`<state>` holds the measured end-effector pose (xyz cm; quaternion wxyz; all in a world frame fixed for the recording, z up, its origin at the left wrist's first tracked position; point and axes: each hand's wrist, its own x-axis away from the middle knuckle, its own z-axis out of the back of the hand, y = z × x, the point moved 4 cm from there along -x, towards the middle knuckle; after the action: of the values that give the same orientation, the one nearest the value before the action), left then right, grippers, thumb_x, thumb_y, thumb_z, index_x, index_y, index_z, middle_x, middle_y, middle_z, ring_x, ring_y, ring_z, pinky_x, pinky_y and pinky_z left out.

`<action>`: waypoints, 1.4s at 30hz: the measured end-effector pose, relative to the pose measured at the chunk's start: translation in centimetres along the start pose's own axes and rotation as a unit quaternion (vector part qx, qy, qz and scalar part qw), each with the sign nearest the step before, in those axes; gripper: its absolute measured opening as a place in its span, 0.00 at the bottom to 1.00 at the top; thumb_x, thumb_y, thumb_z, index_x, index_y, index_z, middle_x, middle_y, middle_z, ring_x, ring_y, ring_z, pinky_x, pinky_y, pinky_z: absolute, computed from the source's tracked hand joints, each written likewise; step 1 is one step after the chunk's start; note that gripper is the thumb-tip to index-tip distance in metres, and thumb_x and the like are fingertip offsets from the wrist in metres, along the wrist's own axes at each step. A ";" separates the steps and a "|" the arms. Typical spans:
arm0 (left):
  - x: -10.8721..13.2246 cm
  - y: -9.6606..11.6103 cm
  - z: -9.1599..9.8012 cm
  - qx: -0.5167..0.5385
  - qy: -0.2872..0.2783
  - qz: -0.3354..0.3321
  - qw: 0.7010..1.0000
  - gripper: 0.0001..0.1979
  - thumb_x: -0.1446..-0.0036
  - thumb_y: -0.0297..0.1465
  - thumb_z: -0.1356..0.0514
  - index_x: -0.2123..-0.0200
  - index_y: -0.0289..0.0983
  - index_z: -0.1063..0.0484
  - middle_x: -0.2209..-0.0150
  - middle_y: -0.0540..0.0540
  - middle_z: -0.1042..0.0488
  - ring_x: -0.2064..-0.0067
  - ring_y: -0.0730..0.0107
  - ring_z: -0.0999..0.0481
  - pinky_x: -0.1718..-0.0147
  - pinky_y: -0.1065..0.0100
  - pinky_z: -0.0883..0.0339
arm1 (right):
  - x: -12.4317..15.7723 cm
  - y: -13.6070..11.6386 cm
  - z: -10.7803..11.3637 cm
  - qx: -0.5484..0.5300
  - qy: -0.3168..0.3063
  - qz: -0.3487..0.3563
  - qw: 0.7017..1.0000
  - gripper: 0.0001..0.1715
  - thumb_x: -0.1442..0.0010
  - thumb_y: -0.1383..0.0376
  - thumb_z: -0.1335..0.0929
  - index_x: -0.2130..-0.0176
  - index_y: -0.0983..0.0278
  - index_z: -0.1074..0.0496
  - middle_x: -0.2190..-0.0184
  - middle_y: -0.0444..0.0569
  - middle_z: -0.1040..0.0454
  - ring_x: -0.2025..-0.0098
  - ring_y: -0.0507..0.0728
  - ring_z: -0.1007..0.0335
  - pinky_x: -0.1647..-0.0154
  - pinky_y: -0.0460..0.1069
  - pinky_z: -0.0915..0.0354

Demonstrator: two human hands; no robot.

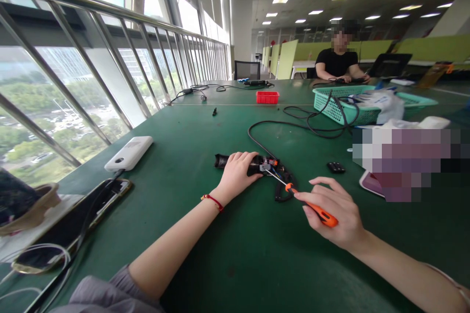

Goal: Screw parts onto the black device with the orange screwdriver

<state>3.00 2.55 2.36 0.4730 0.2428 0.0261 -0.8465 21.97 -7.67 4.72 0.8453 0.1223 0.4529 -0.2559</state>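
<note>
My left hand [237, 173] lies over a black opened device [257, 164] on the green table [205, 132], fingers wrapped across its body to hold it down. Coloured wires show in the device's open middle. My right hand [336, 212] grips an orange-handled screwdriver [312, 208], whose thin metal shaft points up-left with the tip at the device's exposed inside. A black cable [257, 139] runs from the device toward the far right. A small black part [336, 167] lies on the table just right of the device.
A white power bank [129, 153] and a phone [73, 225] with white cables lie at the left. A teal basket [330, 102], a red tray [267, 97] and more cables sit farther back. Another person [338, 61] sits at the far end. A railing and windows line the left.
</note>
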 end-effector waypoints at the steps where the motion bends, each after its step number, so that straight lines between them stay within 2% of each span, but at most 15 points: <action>1: 0.0 0.0 0.0 0.007 0.008 0.017 1.000 0.24 0.49 0.38 0.37 0.50 0.39 0.37 0.56 0.46 0.29 0.54 0.60 0.33 0.50 0.59 0.42 | 0.0 0.1 0.0 0.003 0.003 -0.003 1.000 0.14 0.47 0.73 0.35 0.59 0.64 0.32 0.75 0.44 0.27 0.76 0.50 0.33 0.62 0.56 0.32; 4: 0.0 0.2 -0.1 0.018 0.017 0.038 0.999 0.23 0.50 0.36 0.36 0.52 0.40 0.36 0.57 0.47 0.28 0.54 0.60 0.33 0.50 0.58 0.42 | -0.2 0.1 0.2 0.006 0.015 -0.014 1.000 0.14 0.46 0.73 0.36 0.58 0.62 0.32 0.73 0.45 0.25 0.76 0.51 0.32 0.63 0.55 0.31; 20: 0.1 0.4 -0.2 0.012 0.010 0.018 1.000 0.24 0.49 0.36 0.37 0.50 0.39 0.38 0.55 0.46 0.29 0.53 0.59 0.33 0.50 0.58 0.42 | 0.2 0.4 0.0 -0.007 0.007 -0.034 0.999 0.14 0.46 0.72 0.36 0.59 0.61 0.31 0.73 0.43 0.24 0.77 0.51 0.32 0.62 0.56 0.31; 32: 0.1 0.5 -0.2 0.010 0.006 0.009 1.000 0.24 0.49 0.36 0.37 0.50 0.39 0.38 0.55 0.45 0.29 0.52 0.59 0.33 0.50 0.59 0.43 | 0.0 0.4 0.2 -0.008 0.006 -0.021 1.000 0.13 0.45 0.72 0.36 0.59 0.62 0.32 0.73 0.45 0.25 0.77 0.51 0.32 0.63 0.56 0.31; 34: 0.1 0.5 -0.2 0.011 0.005 0.003 1.000 0.24 0.49 0.36 0.37 0.49 0.39 0.39 0.55 0.45 0.30 0.52 0.59 0.33 0.50 0.58 0.43 | 0.2 0.5 0.2 -0.012 0.011 -0.019 1.000 0.15 0.46 0.70 0.34 0.56 0.63 0.33 0.71 0.46 0.25 0.74 0.53 0.30 0.63 0.56 0.30; 39: 0.2 0.6 -0.3 0.009 0.009 -0.007 1.000 0.25 0.48 0.37 0.38 0.49 0.39 0.39 0.55 0.45 0.30 0.52 0.59 0.33 0.49 0.59 0.44 | 0.5 0.7 0.4 -0.054 0.083 -0.027 0.995 0.29 0.52 0.74 0.32 0.49 0.63 0.38 0.64 0.51 0.28 0.60 0.60 0.29 0.61 0.58 0.29; 42: 0.2 0.7 -0.2 0.011 0.012 -0.008 1.000 0.25 0.48 0.38 0.38 0.49 0.39 0.39 0.55 0.45 0.30 0.52 0.59 0.33 0.49 0.59 0.44 | 0.4 0.5 0.4 -0.062 0.086 -0.016 0.994 0.29 0.52 0.74 0.31 0.51 0.63 0.38 0.66 0.49 0.28 0.64 0.58 0.28 0.58 0.59 0.30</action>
<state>3.55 2.08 2.24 0.4628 0.2577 0.0244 -0.8478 22.73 -7.54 4.56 0.8051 0.0837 0.5405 -0.2296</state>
